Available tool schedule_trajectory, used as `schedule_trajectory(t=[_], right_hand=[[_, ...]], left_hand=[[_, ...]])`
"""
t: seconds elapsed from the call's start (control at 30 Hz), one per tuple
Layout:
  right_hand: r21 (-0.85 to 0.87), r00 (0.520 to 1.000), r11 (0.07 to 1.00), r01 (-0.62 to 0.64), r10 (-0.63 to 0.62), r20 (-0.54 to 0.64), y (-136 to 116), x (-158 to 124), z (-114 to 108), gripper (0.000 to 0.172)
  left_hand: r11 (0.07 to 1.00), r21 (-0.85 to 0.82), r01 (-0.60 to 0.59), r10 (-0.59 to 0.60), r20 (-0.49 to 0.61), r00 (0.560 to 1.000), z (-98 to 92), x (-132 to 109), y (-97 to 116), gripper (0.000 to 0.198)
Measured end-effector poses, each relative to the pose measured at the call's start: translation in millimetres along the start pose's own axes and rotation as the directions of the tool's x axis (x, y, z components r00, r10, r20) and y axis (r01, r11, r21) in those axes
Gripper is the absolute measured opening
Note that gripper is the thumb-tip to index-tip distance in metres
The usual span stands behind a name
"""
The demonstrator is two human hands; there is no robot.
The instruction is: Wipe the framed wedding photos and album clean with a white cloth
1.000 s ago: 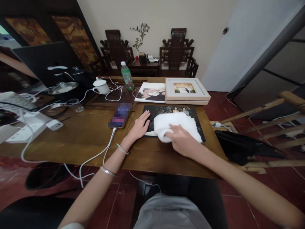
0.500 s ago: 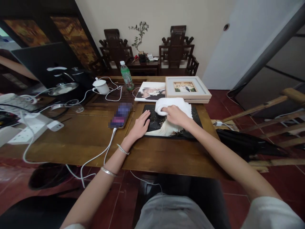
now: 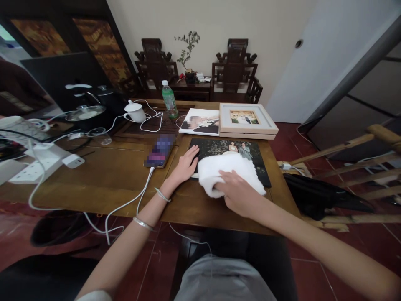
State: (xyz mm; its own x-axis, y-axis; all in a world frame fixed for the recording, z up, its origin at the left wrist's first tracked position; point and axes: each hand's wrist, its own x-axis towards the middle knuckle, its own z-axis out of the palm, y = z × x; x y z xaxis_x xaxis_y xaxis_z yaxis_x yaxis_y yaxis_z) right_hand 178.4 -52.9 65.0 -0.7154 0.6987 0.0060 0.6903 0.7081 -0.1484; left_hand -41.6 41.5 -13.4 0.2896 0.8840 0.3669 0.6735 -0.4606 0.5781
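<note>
A dark photo panel (image 3: 216, 147) with two people pictured on it lies flat on the wooden table (image 3: 125, 184). My left hand (image 3: 187, 164) rests at its left edge, fingers stretched out and holding nothing. Over the panel's lower part spreads a folded white towel (image 3: 230, 165), which hides much of the picture and hangs past the near edge. My right hand (image 3: 236, 190) grips the towel, with fingers pressed into it and the thumb tucked at its left fold.
Behind the panel lie a white photo print (image 3: 200, 121) and a pale framed picture (image 3: 249, 119). To the left are a charging phone (image 3: 159, 152), a green bottle (image 3: 169, 100), a lidded white cup (image 3: 134, 112), a power strip (image 3: 34, 167) and several loose cables.
My right hand has drawn the towel from the panel's far side toward me, uncovering the two pictured people. My left hand stays at the panel's left edge.
</note>
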Motion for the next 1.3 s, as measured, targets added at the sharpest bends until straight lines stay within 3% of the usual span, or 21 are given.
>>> schedule_trajectory(t=[0.23,0.37,0.53,0.67,0.77,0.9,1.0,1.2,1.3], right_hand=[[-0.132,0.99,0.984,-0.12,0.11,-0.083,54.3,76.7,-8.2,0.045],[-0.158,0.985,0.976,-0.147,0.131,-0.109,53.5,102.3,-1.6,0.047],[-0.096,0.995,0.995,0.022,-0.031,-0.098,21.2,91.9,13.5,0.045],[-0.018,0.983,0.983,0.185,-0.185,0.0,6.7,65.3,11.1,0.045],[0.02,0.973,0.973,0.229,-0.229,0.028,6.9,44.0,-0.6,0.043],[0.064,0.989,0.99,0.126,-0.131,0.074,17.9,25.8,-19.9,0.04],[0.03,0.998,0.999,0.011,-0.013,0.062,34.4,27.9,-27.7,0.043],[-0.067,0.981,0.981,-0.183,0.178,-0.082,69.6,74.0,-21.3,0.047],[-0.019,0.976,0.981,-0.192,0.189,-0.107,72.0,105.8,-19.2,0.048]], left_hand=[[0.999,-0.034,0.02,-0.02,-0.006,1.0,1.4,-0.7,-3.1,0.044],[0.995,-0.09,0.035,-0.039,-0.042,0.998,-3.3,-1.3,7.5,0.05],[0.983,-0.181,0.016,-0.053,-0.201,0.978,-11.1,-2.1,17.4,0.056],[0.984,-0.18,0.013,-0.055,-0.23,0.972,-12.4,-2.1,14.9,0.063],[0.986,-0.168,0.001,-0.038,-0.214,0.976,-10.8,-2.7,14.6,0.061],[0.993,-0.116,0.001,-0.015,-0.119,0.993,-6.6,-3.8,15.1,0.058],[0.996,-0.079,0.028,-0.032,-0.053,0.998,-3.2,-4.2,12.8,0.056],[0.998,-0.01,0.059,-0.059,0.02,0.998,-0.8,-4.2,7.7,0.047],[0.999,0.015,0.044,-0.045,0.029,0.999,-0.7,-4.1,6.1,0.046]])
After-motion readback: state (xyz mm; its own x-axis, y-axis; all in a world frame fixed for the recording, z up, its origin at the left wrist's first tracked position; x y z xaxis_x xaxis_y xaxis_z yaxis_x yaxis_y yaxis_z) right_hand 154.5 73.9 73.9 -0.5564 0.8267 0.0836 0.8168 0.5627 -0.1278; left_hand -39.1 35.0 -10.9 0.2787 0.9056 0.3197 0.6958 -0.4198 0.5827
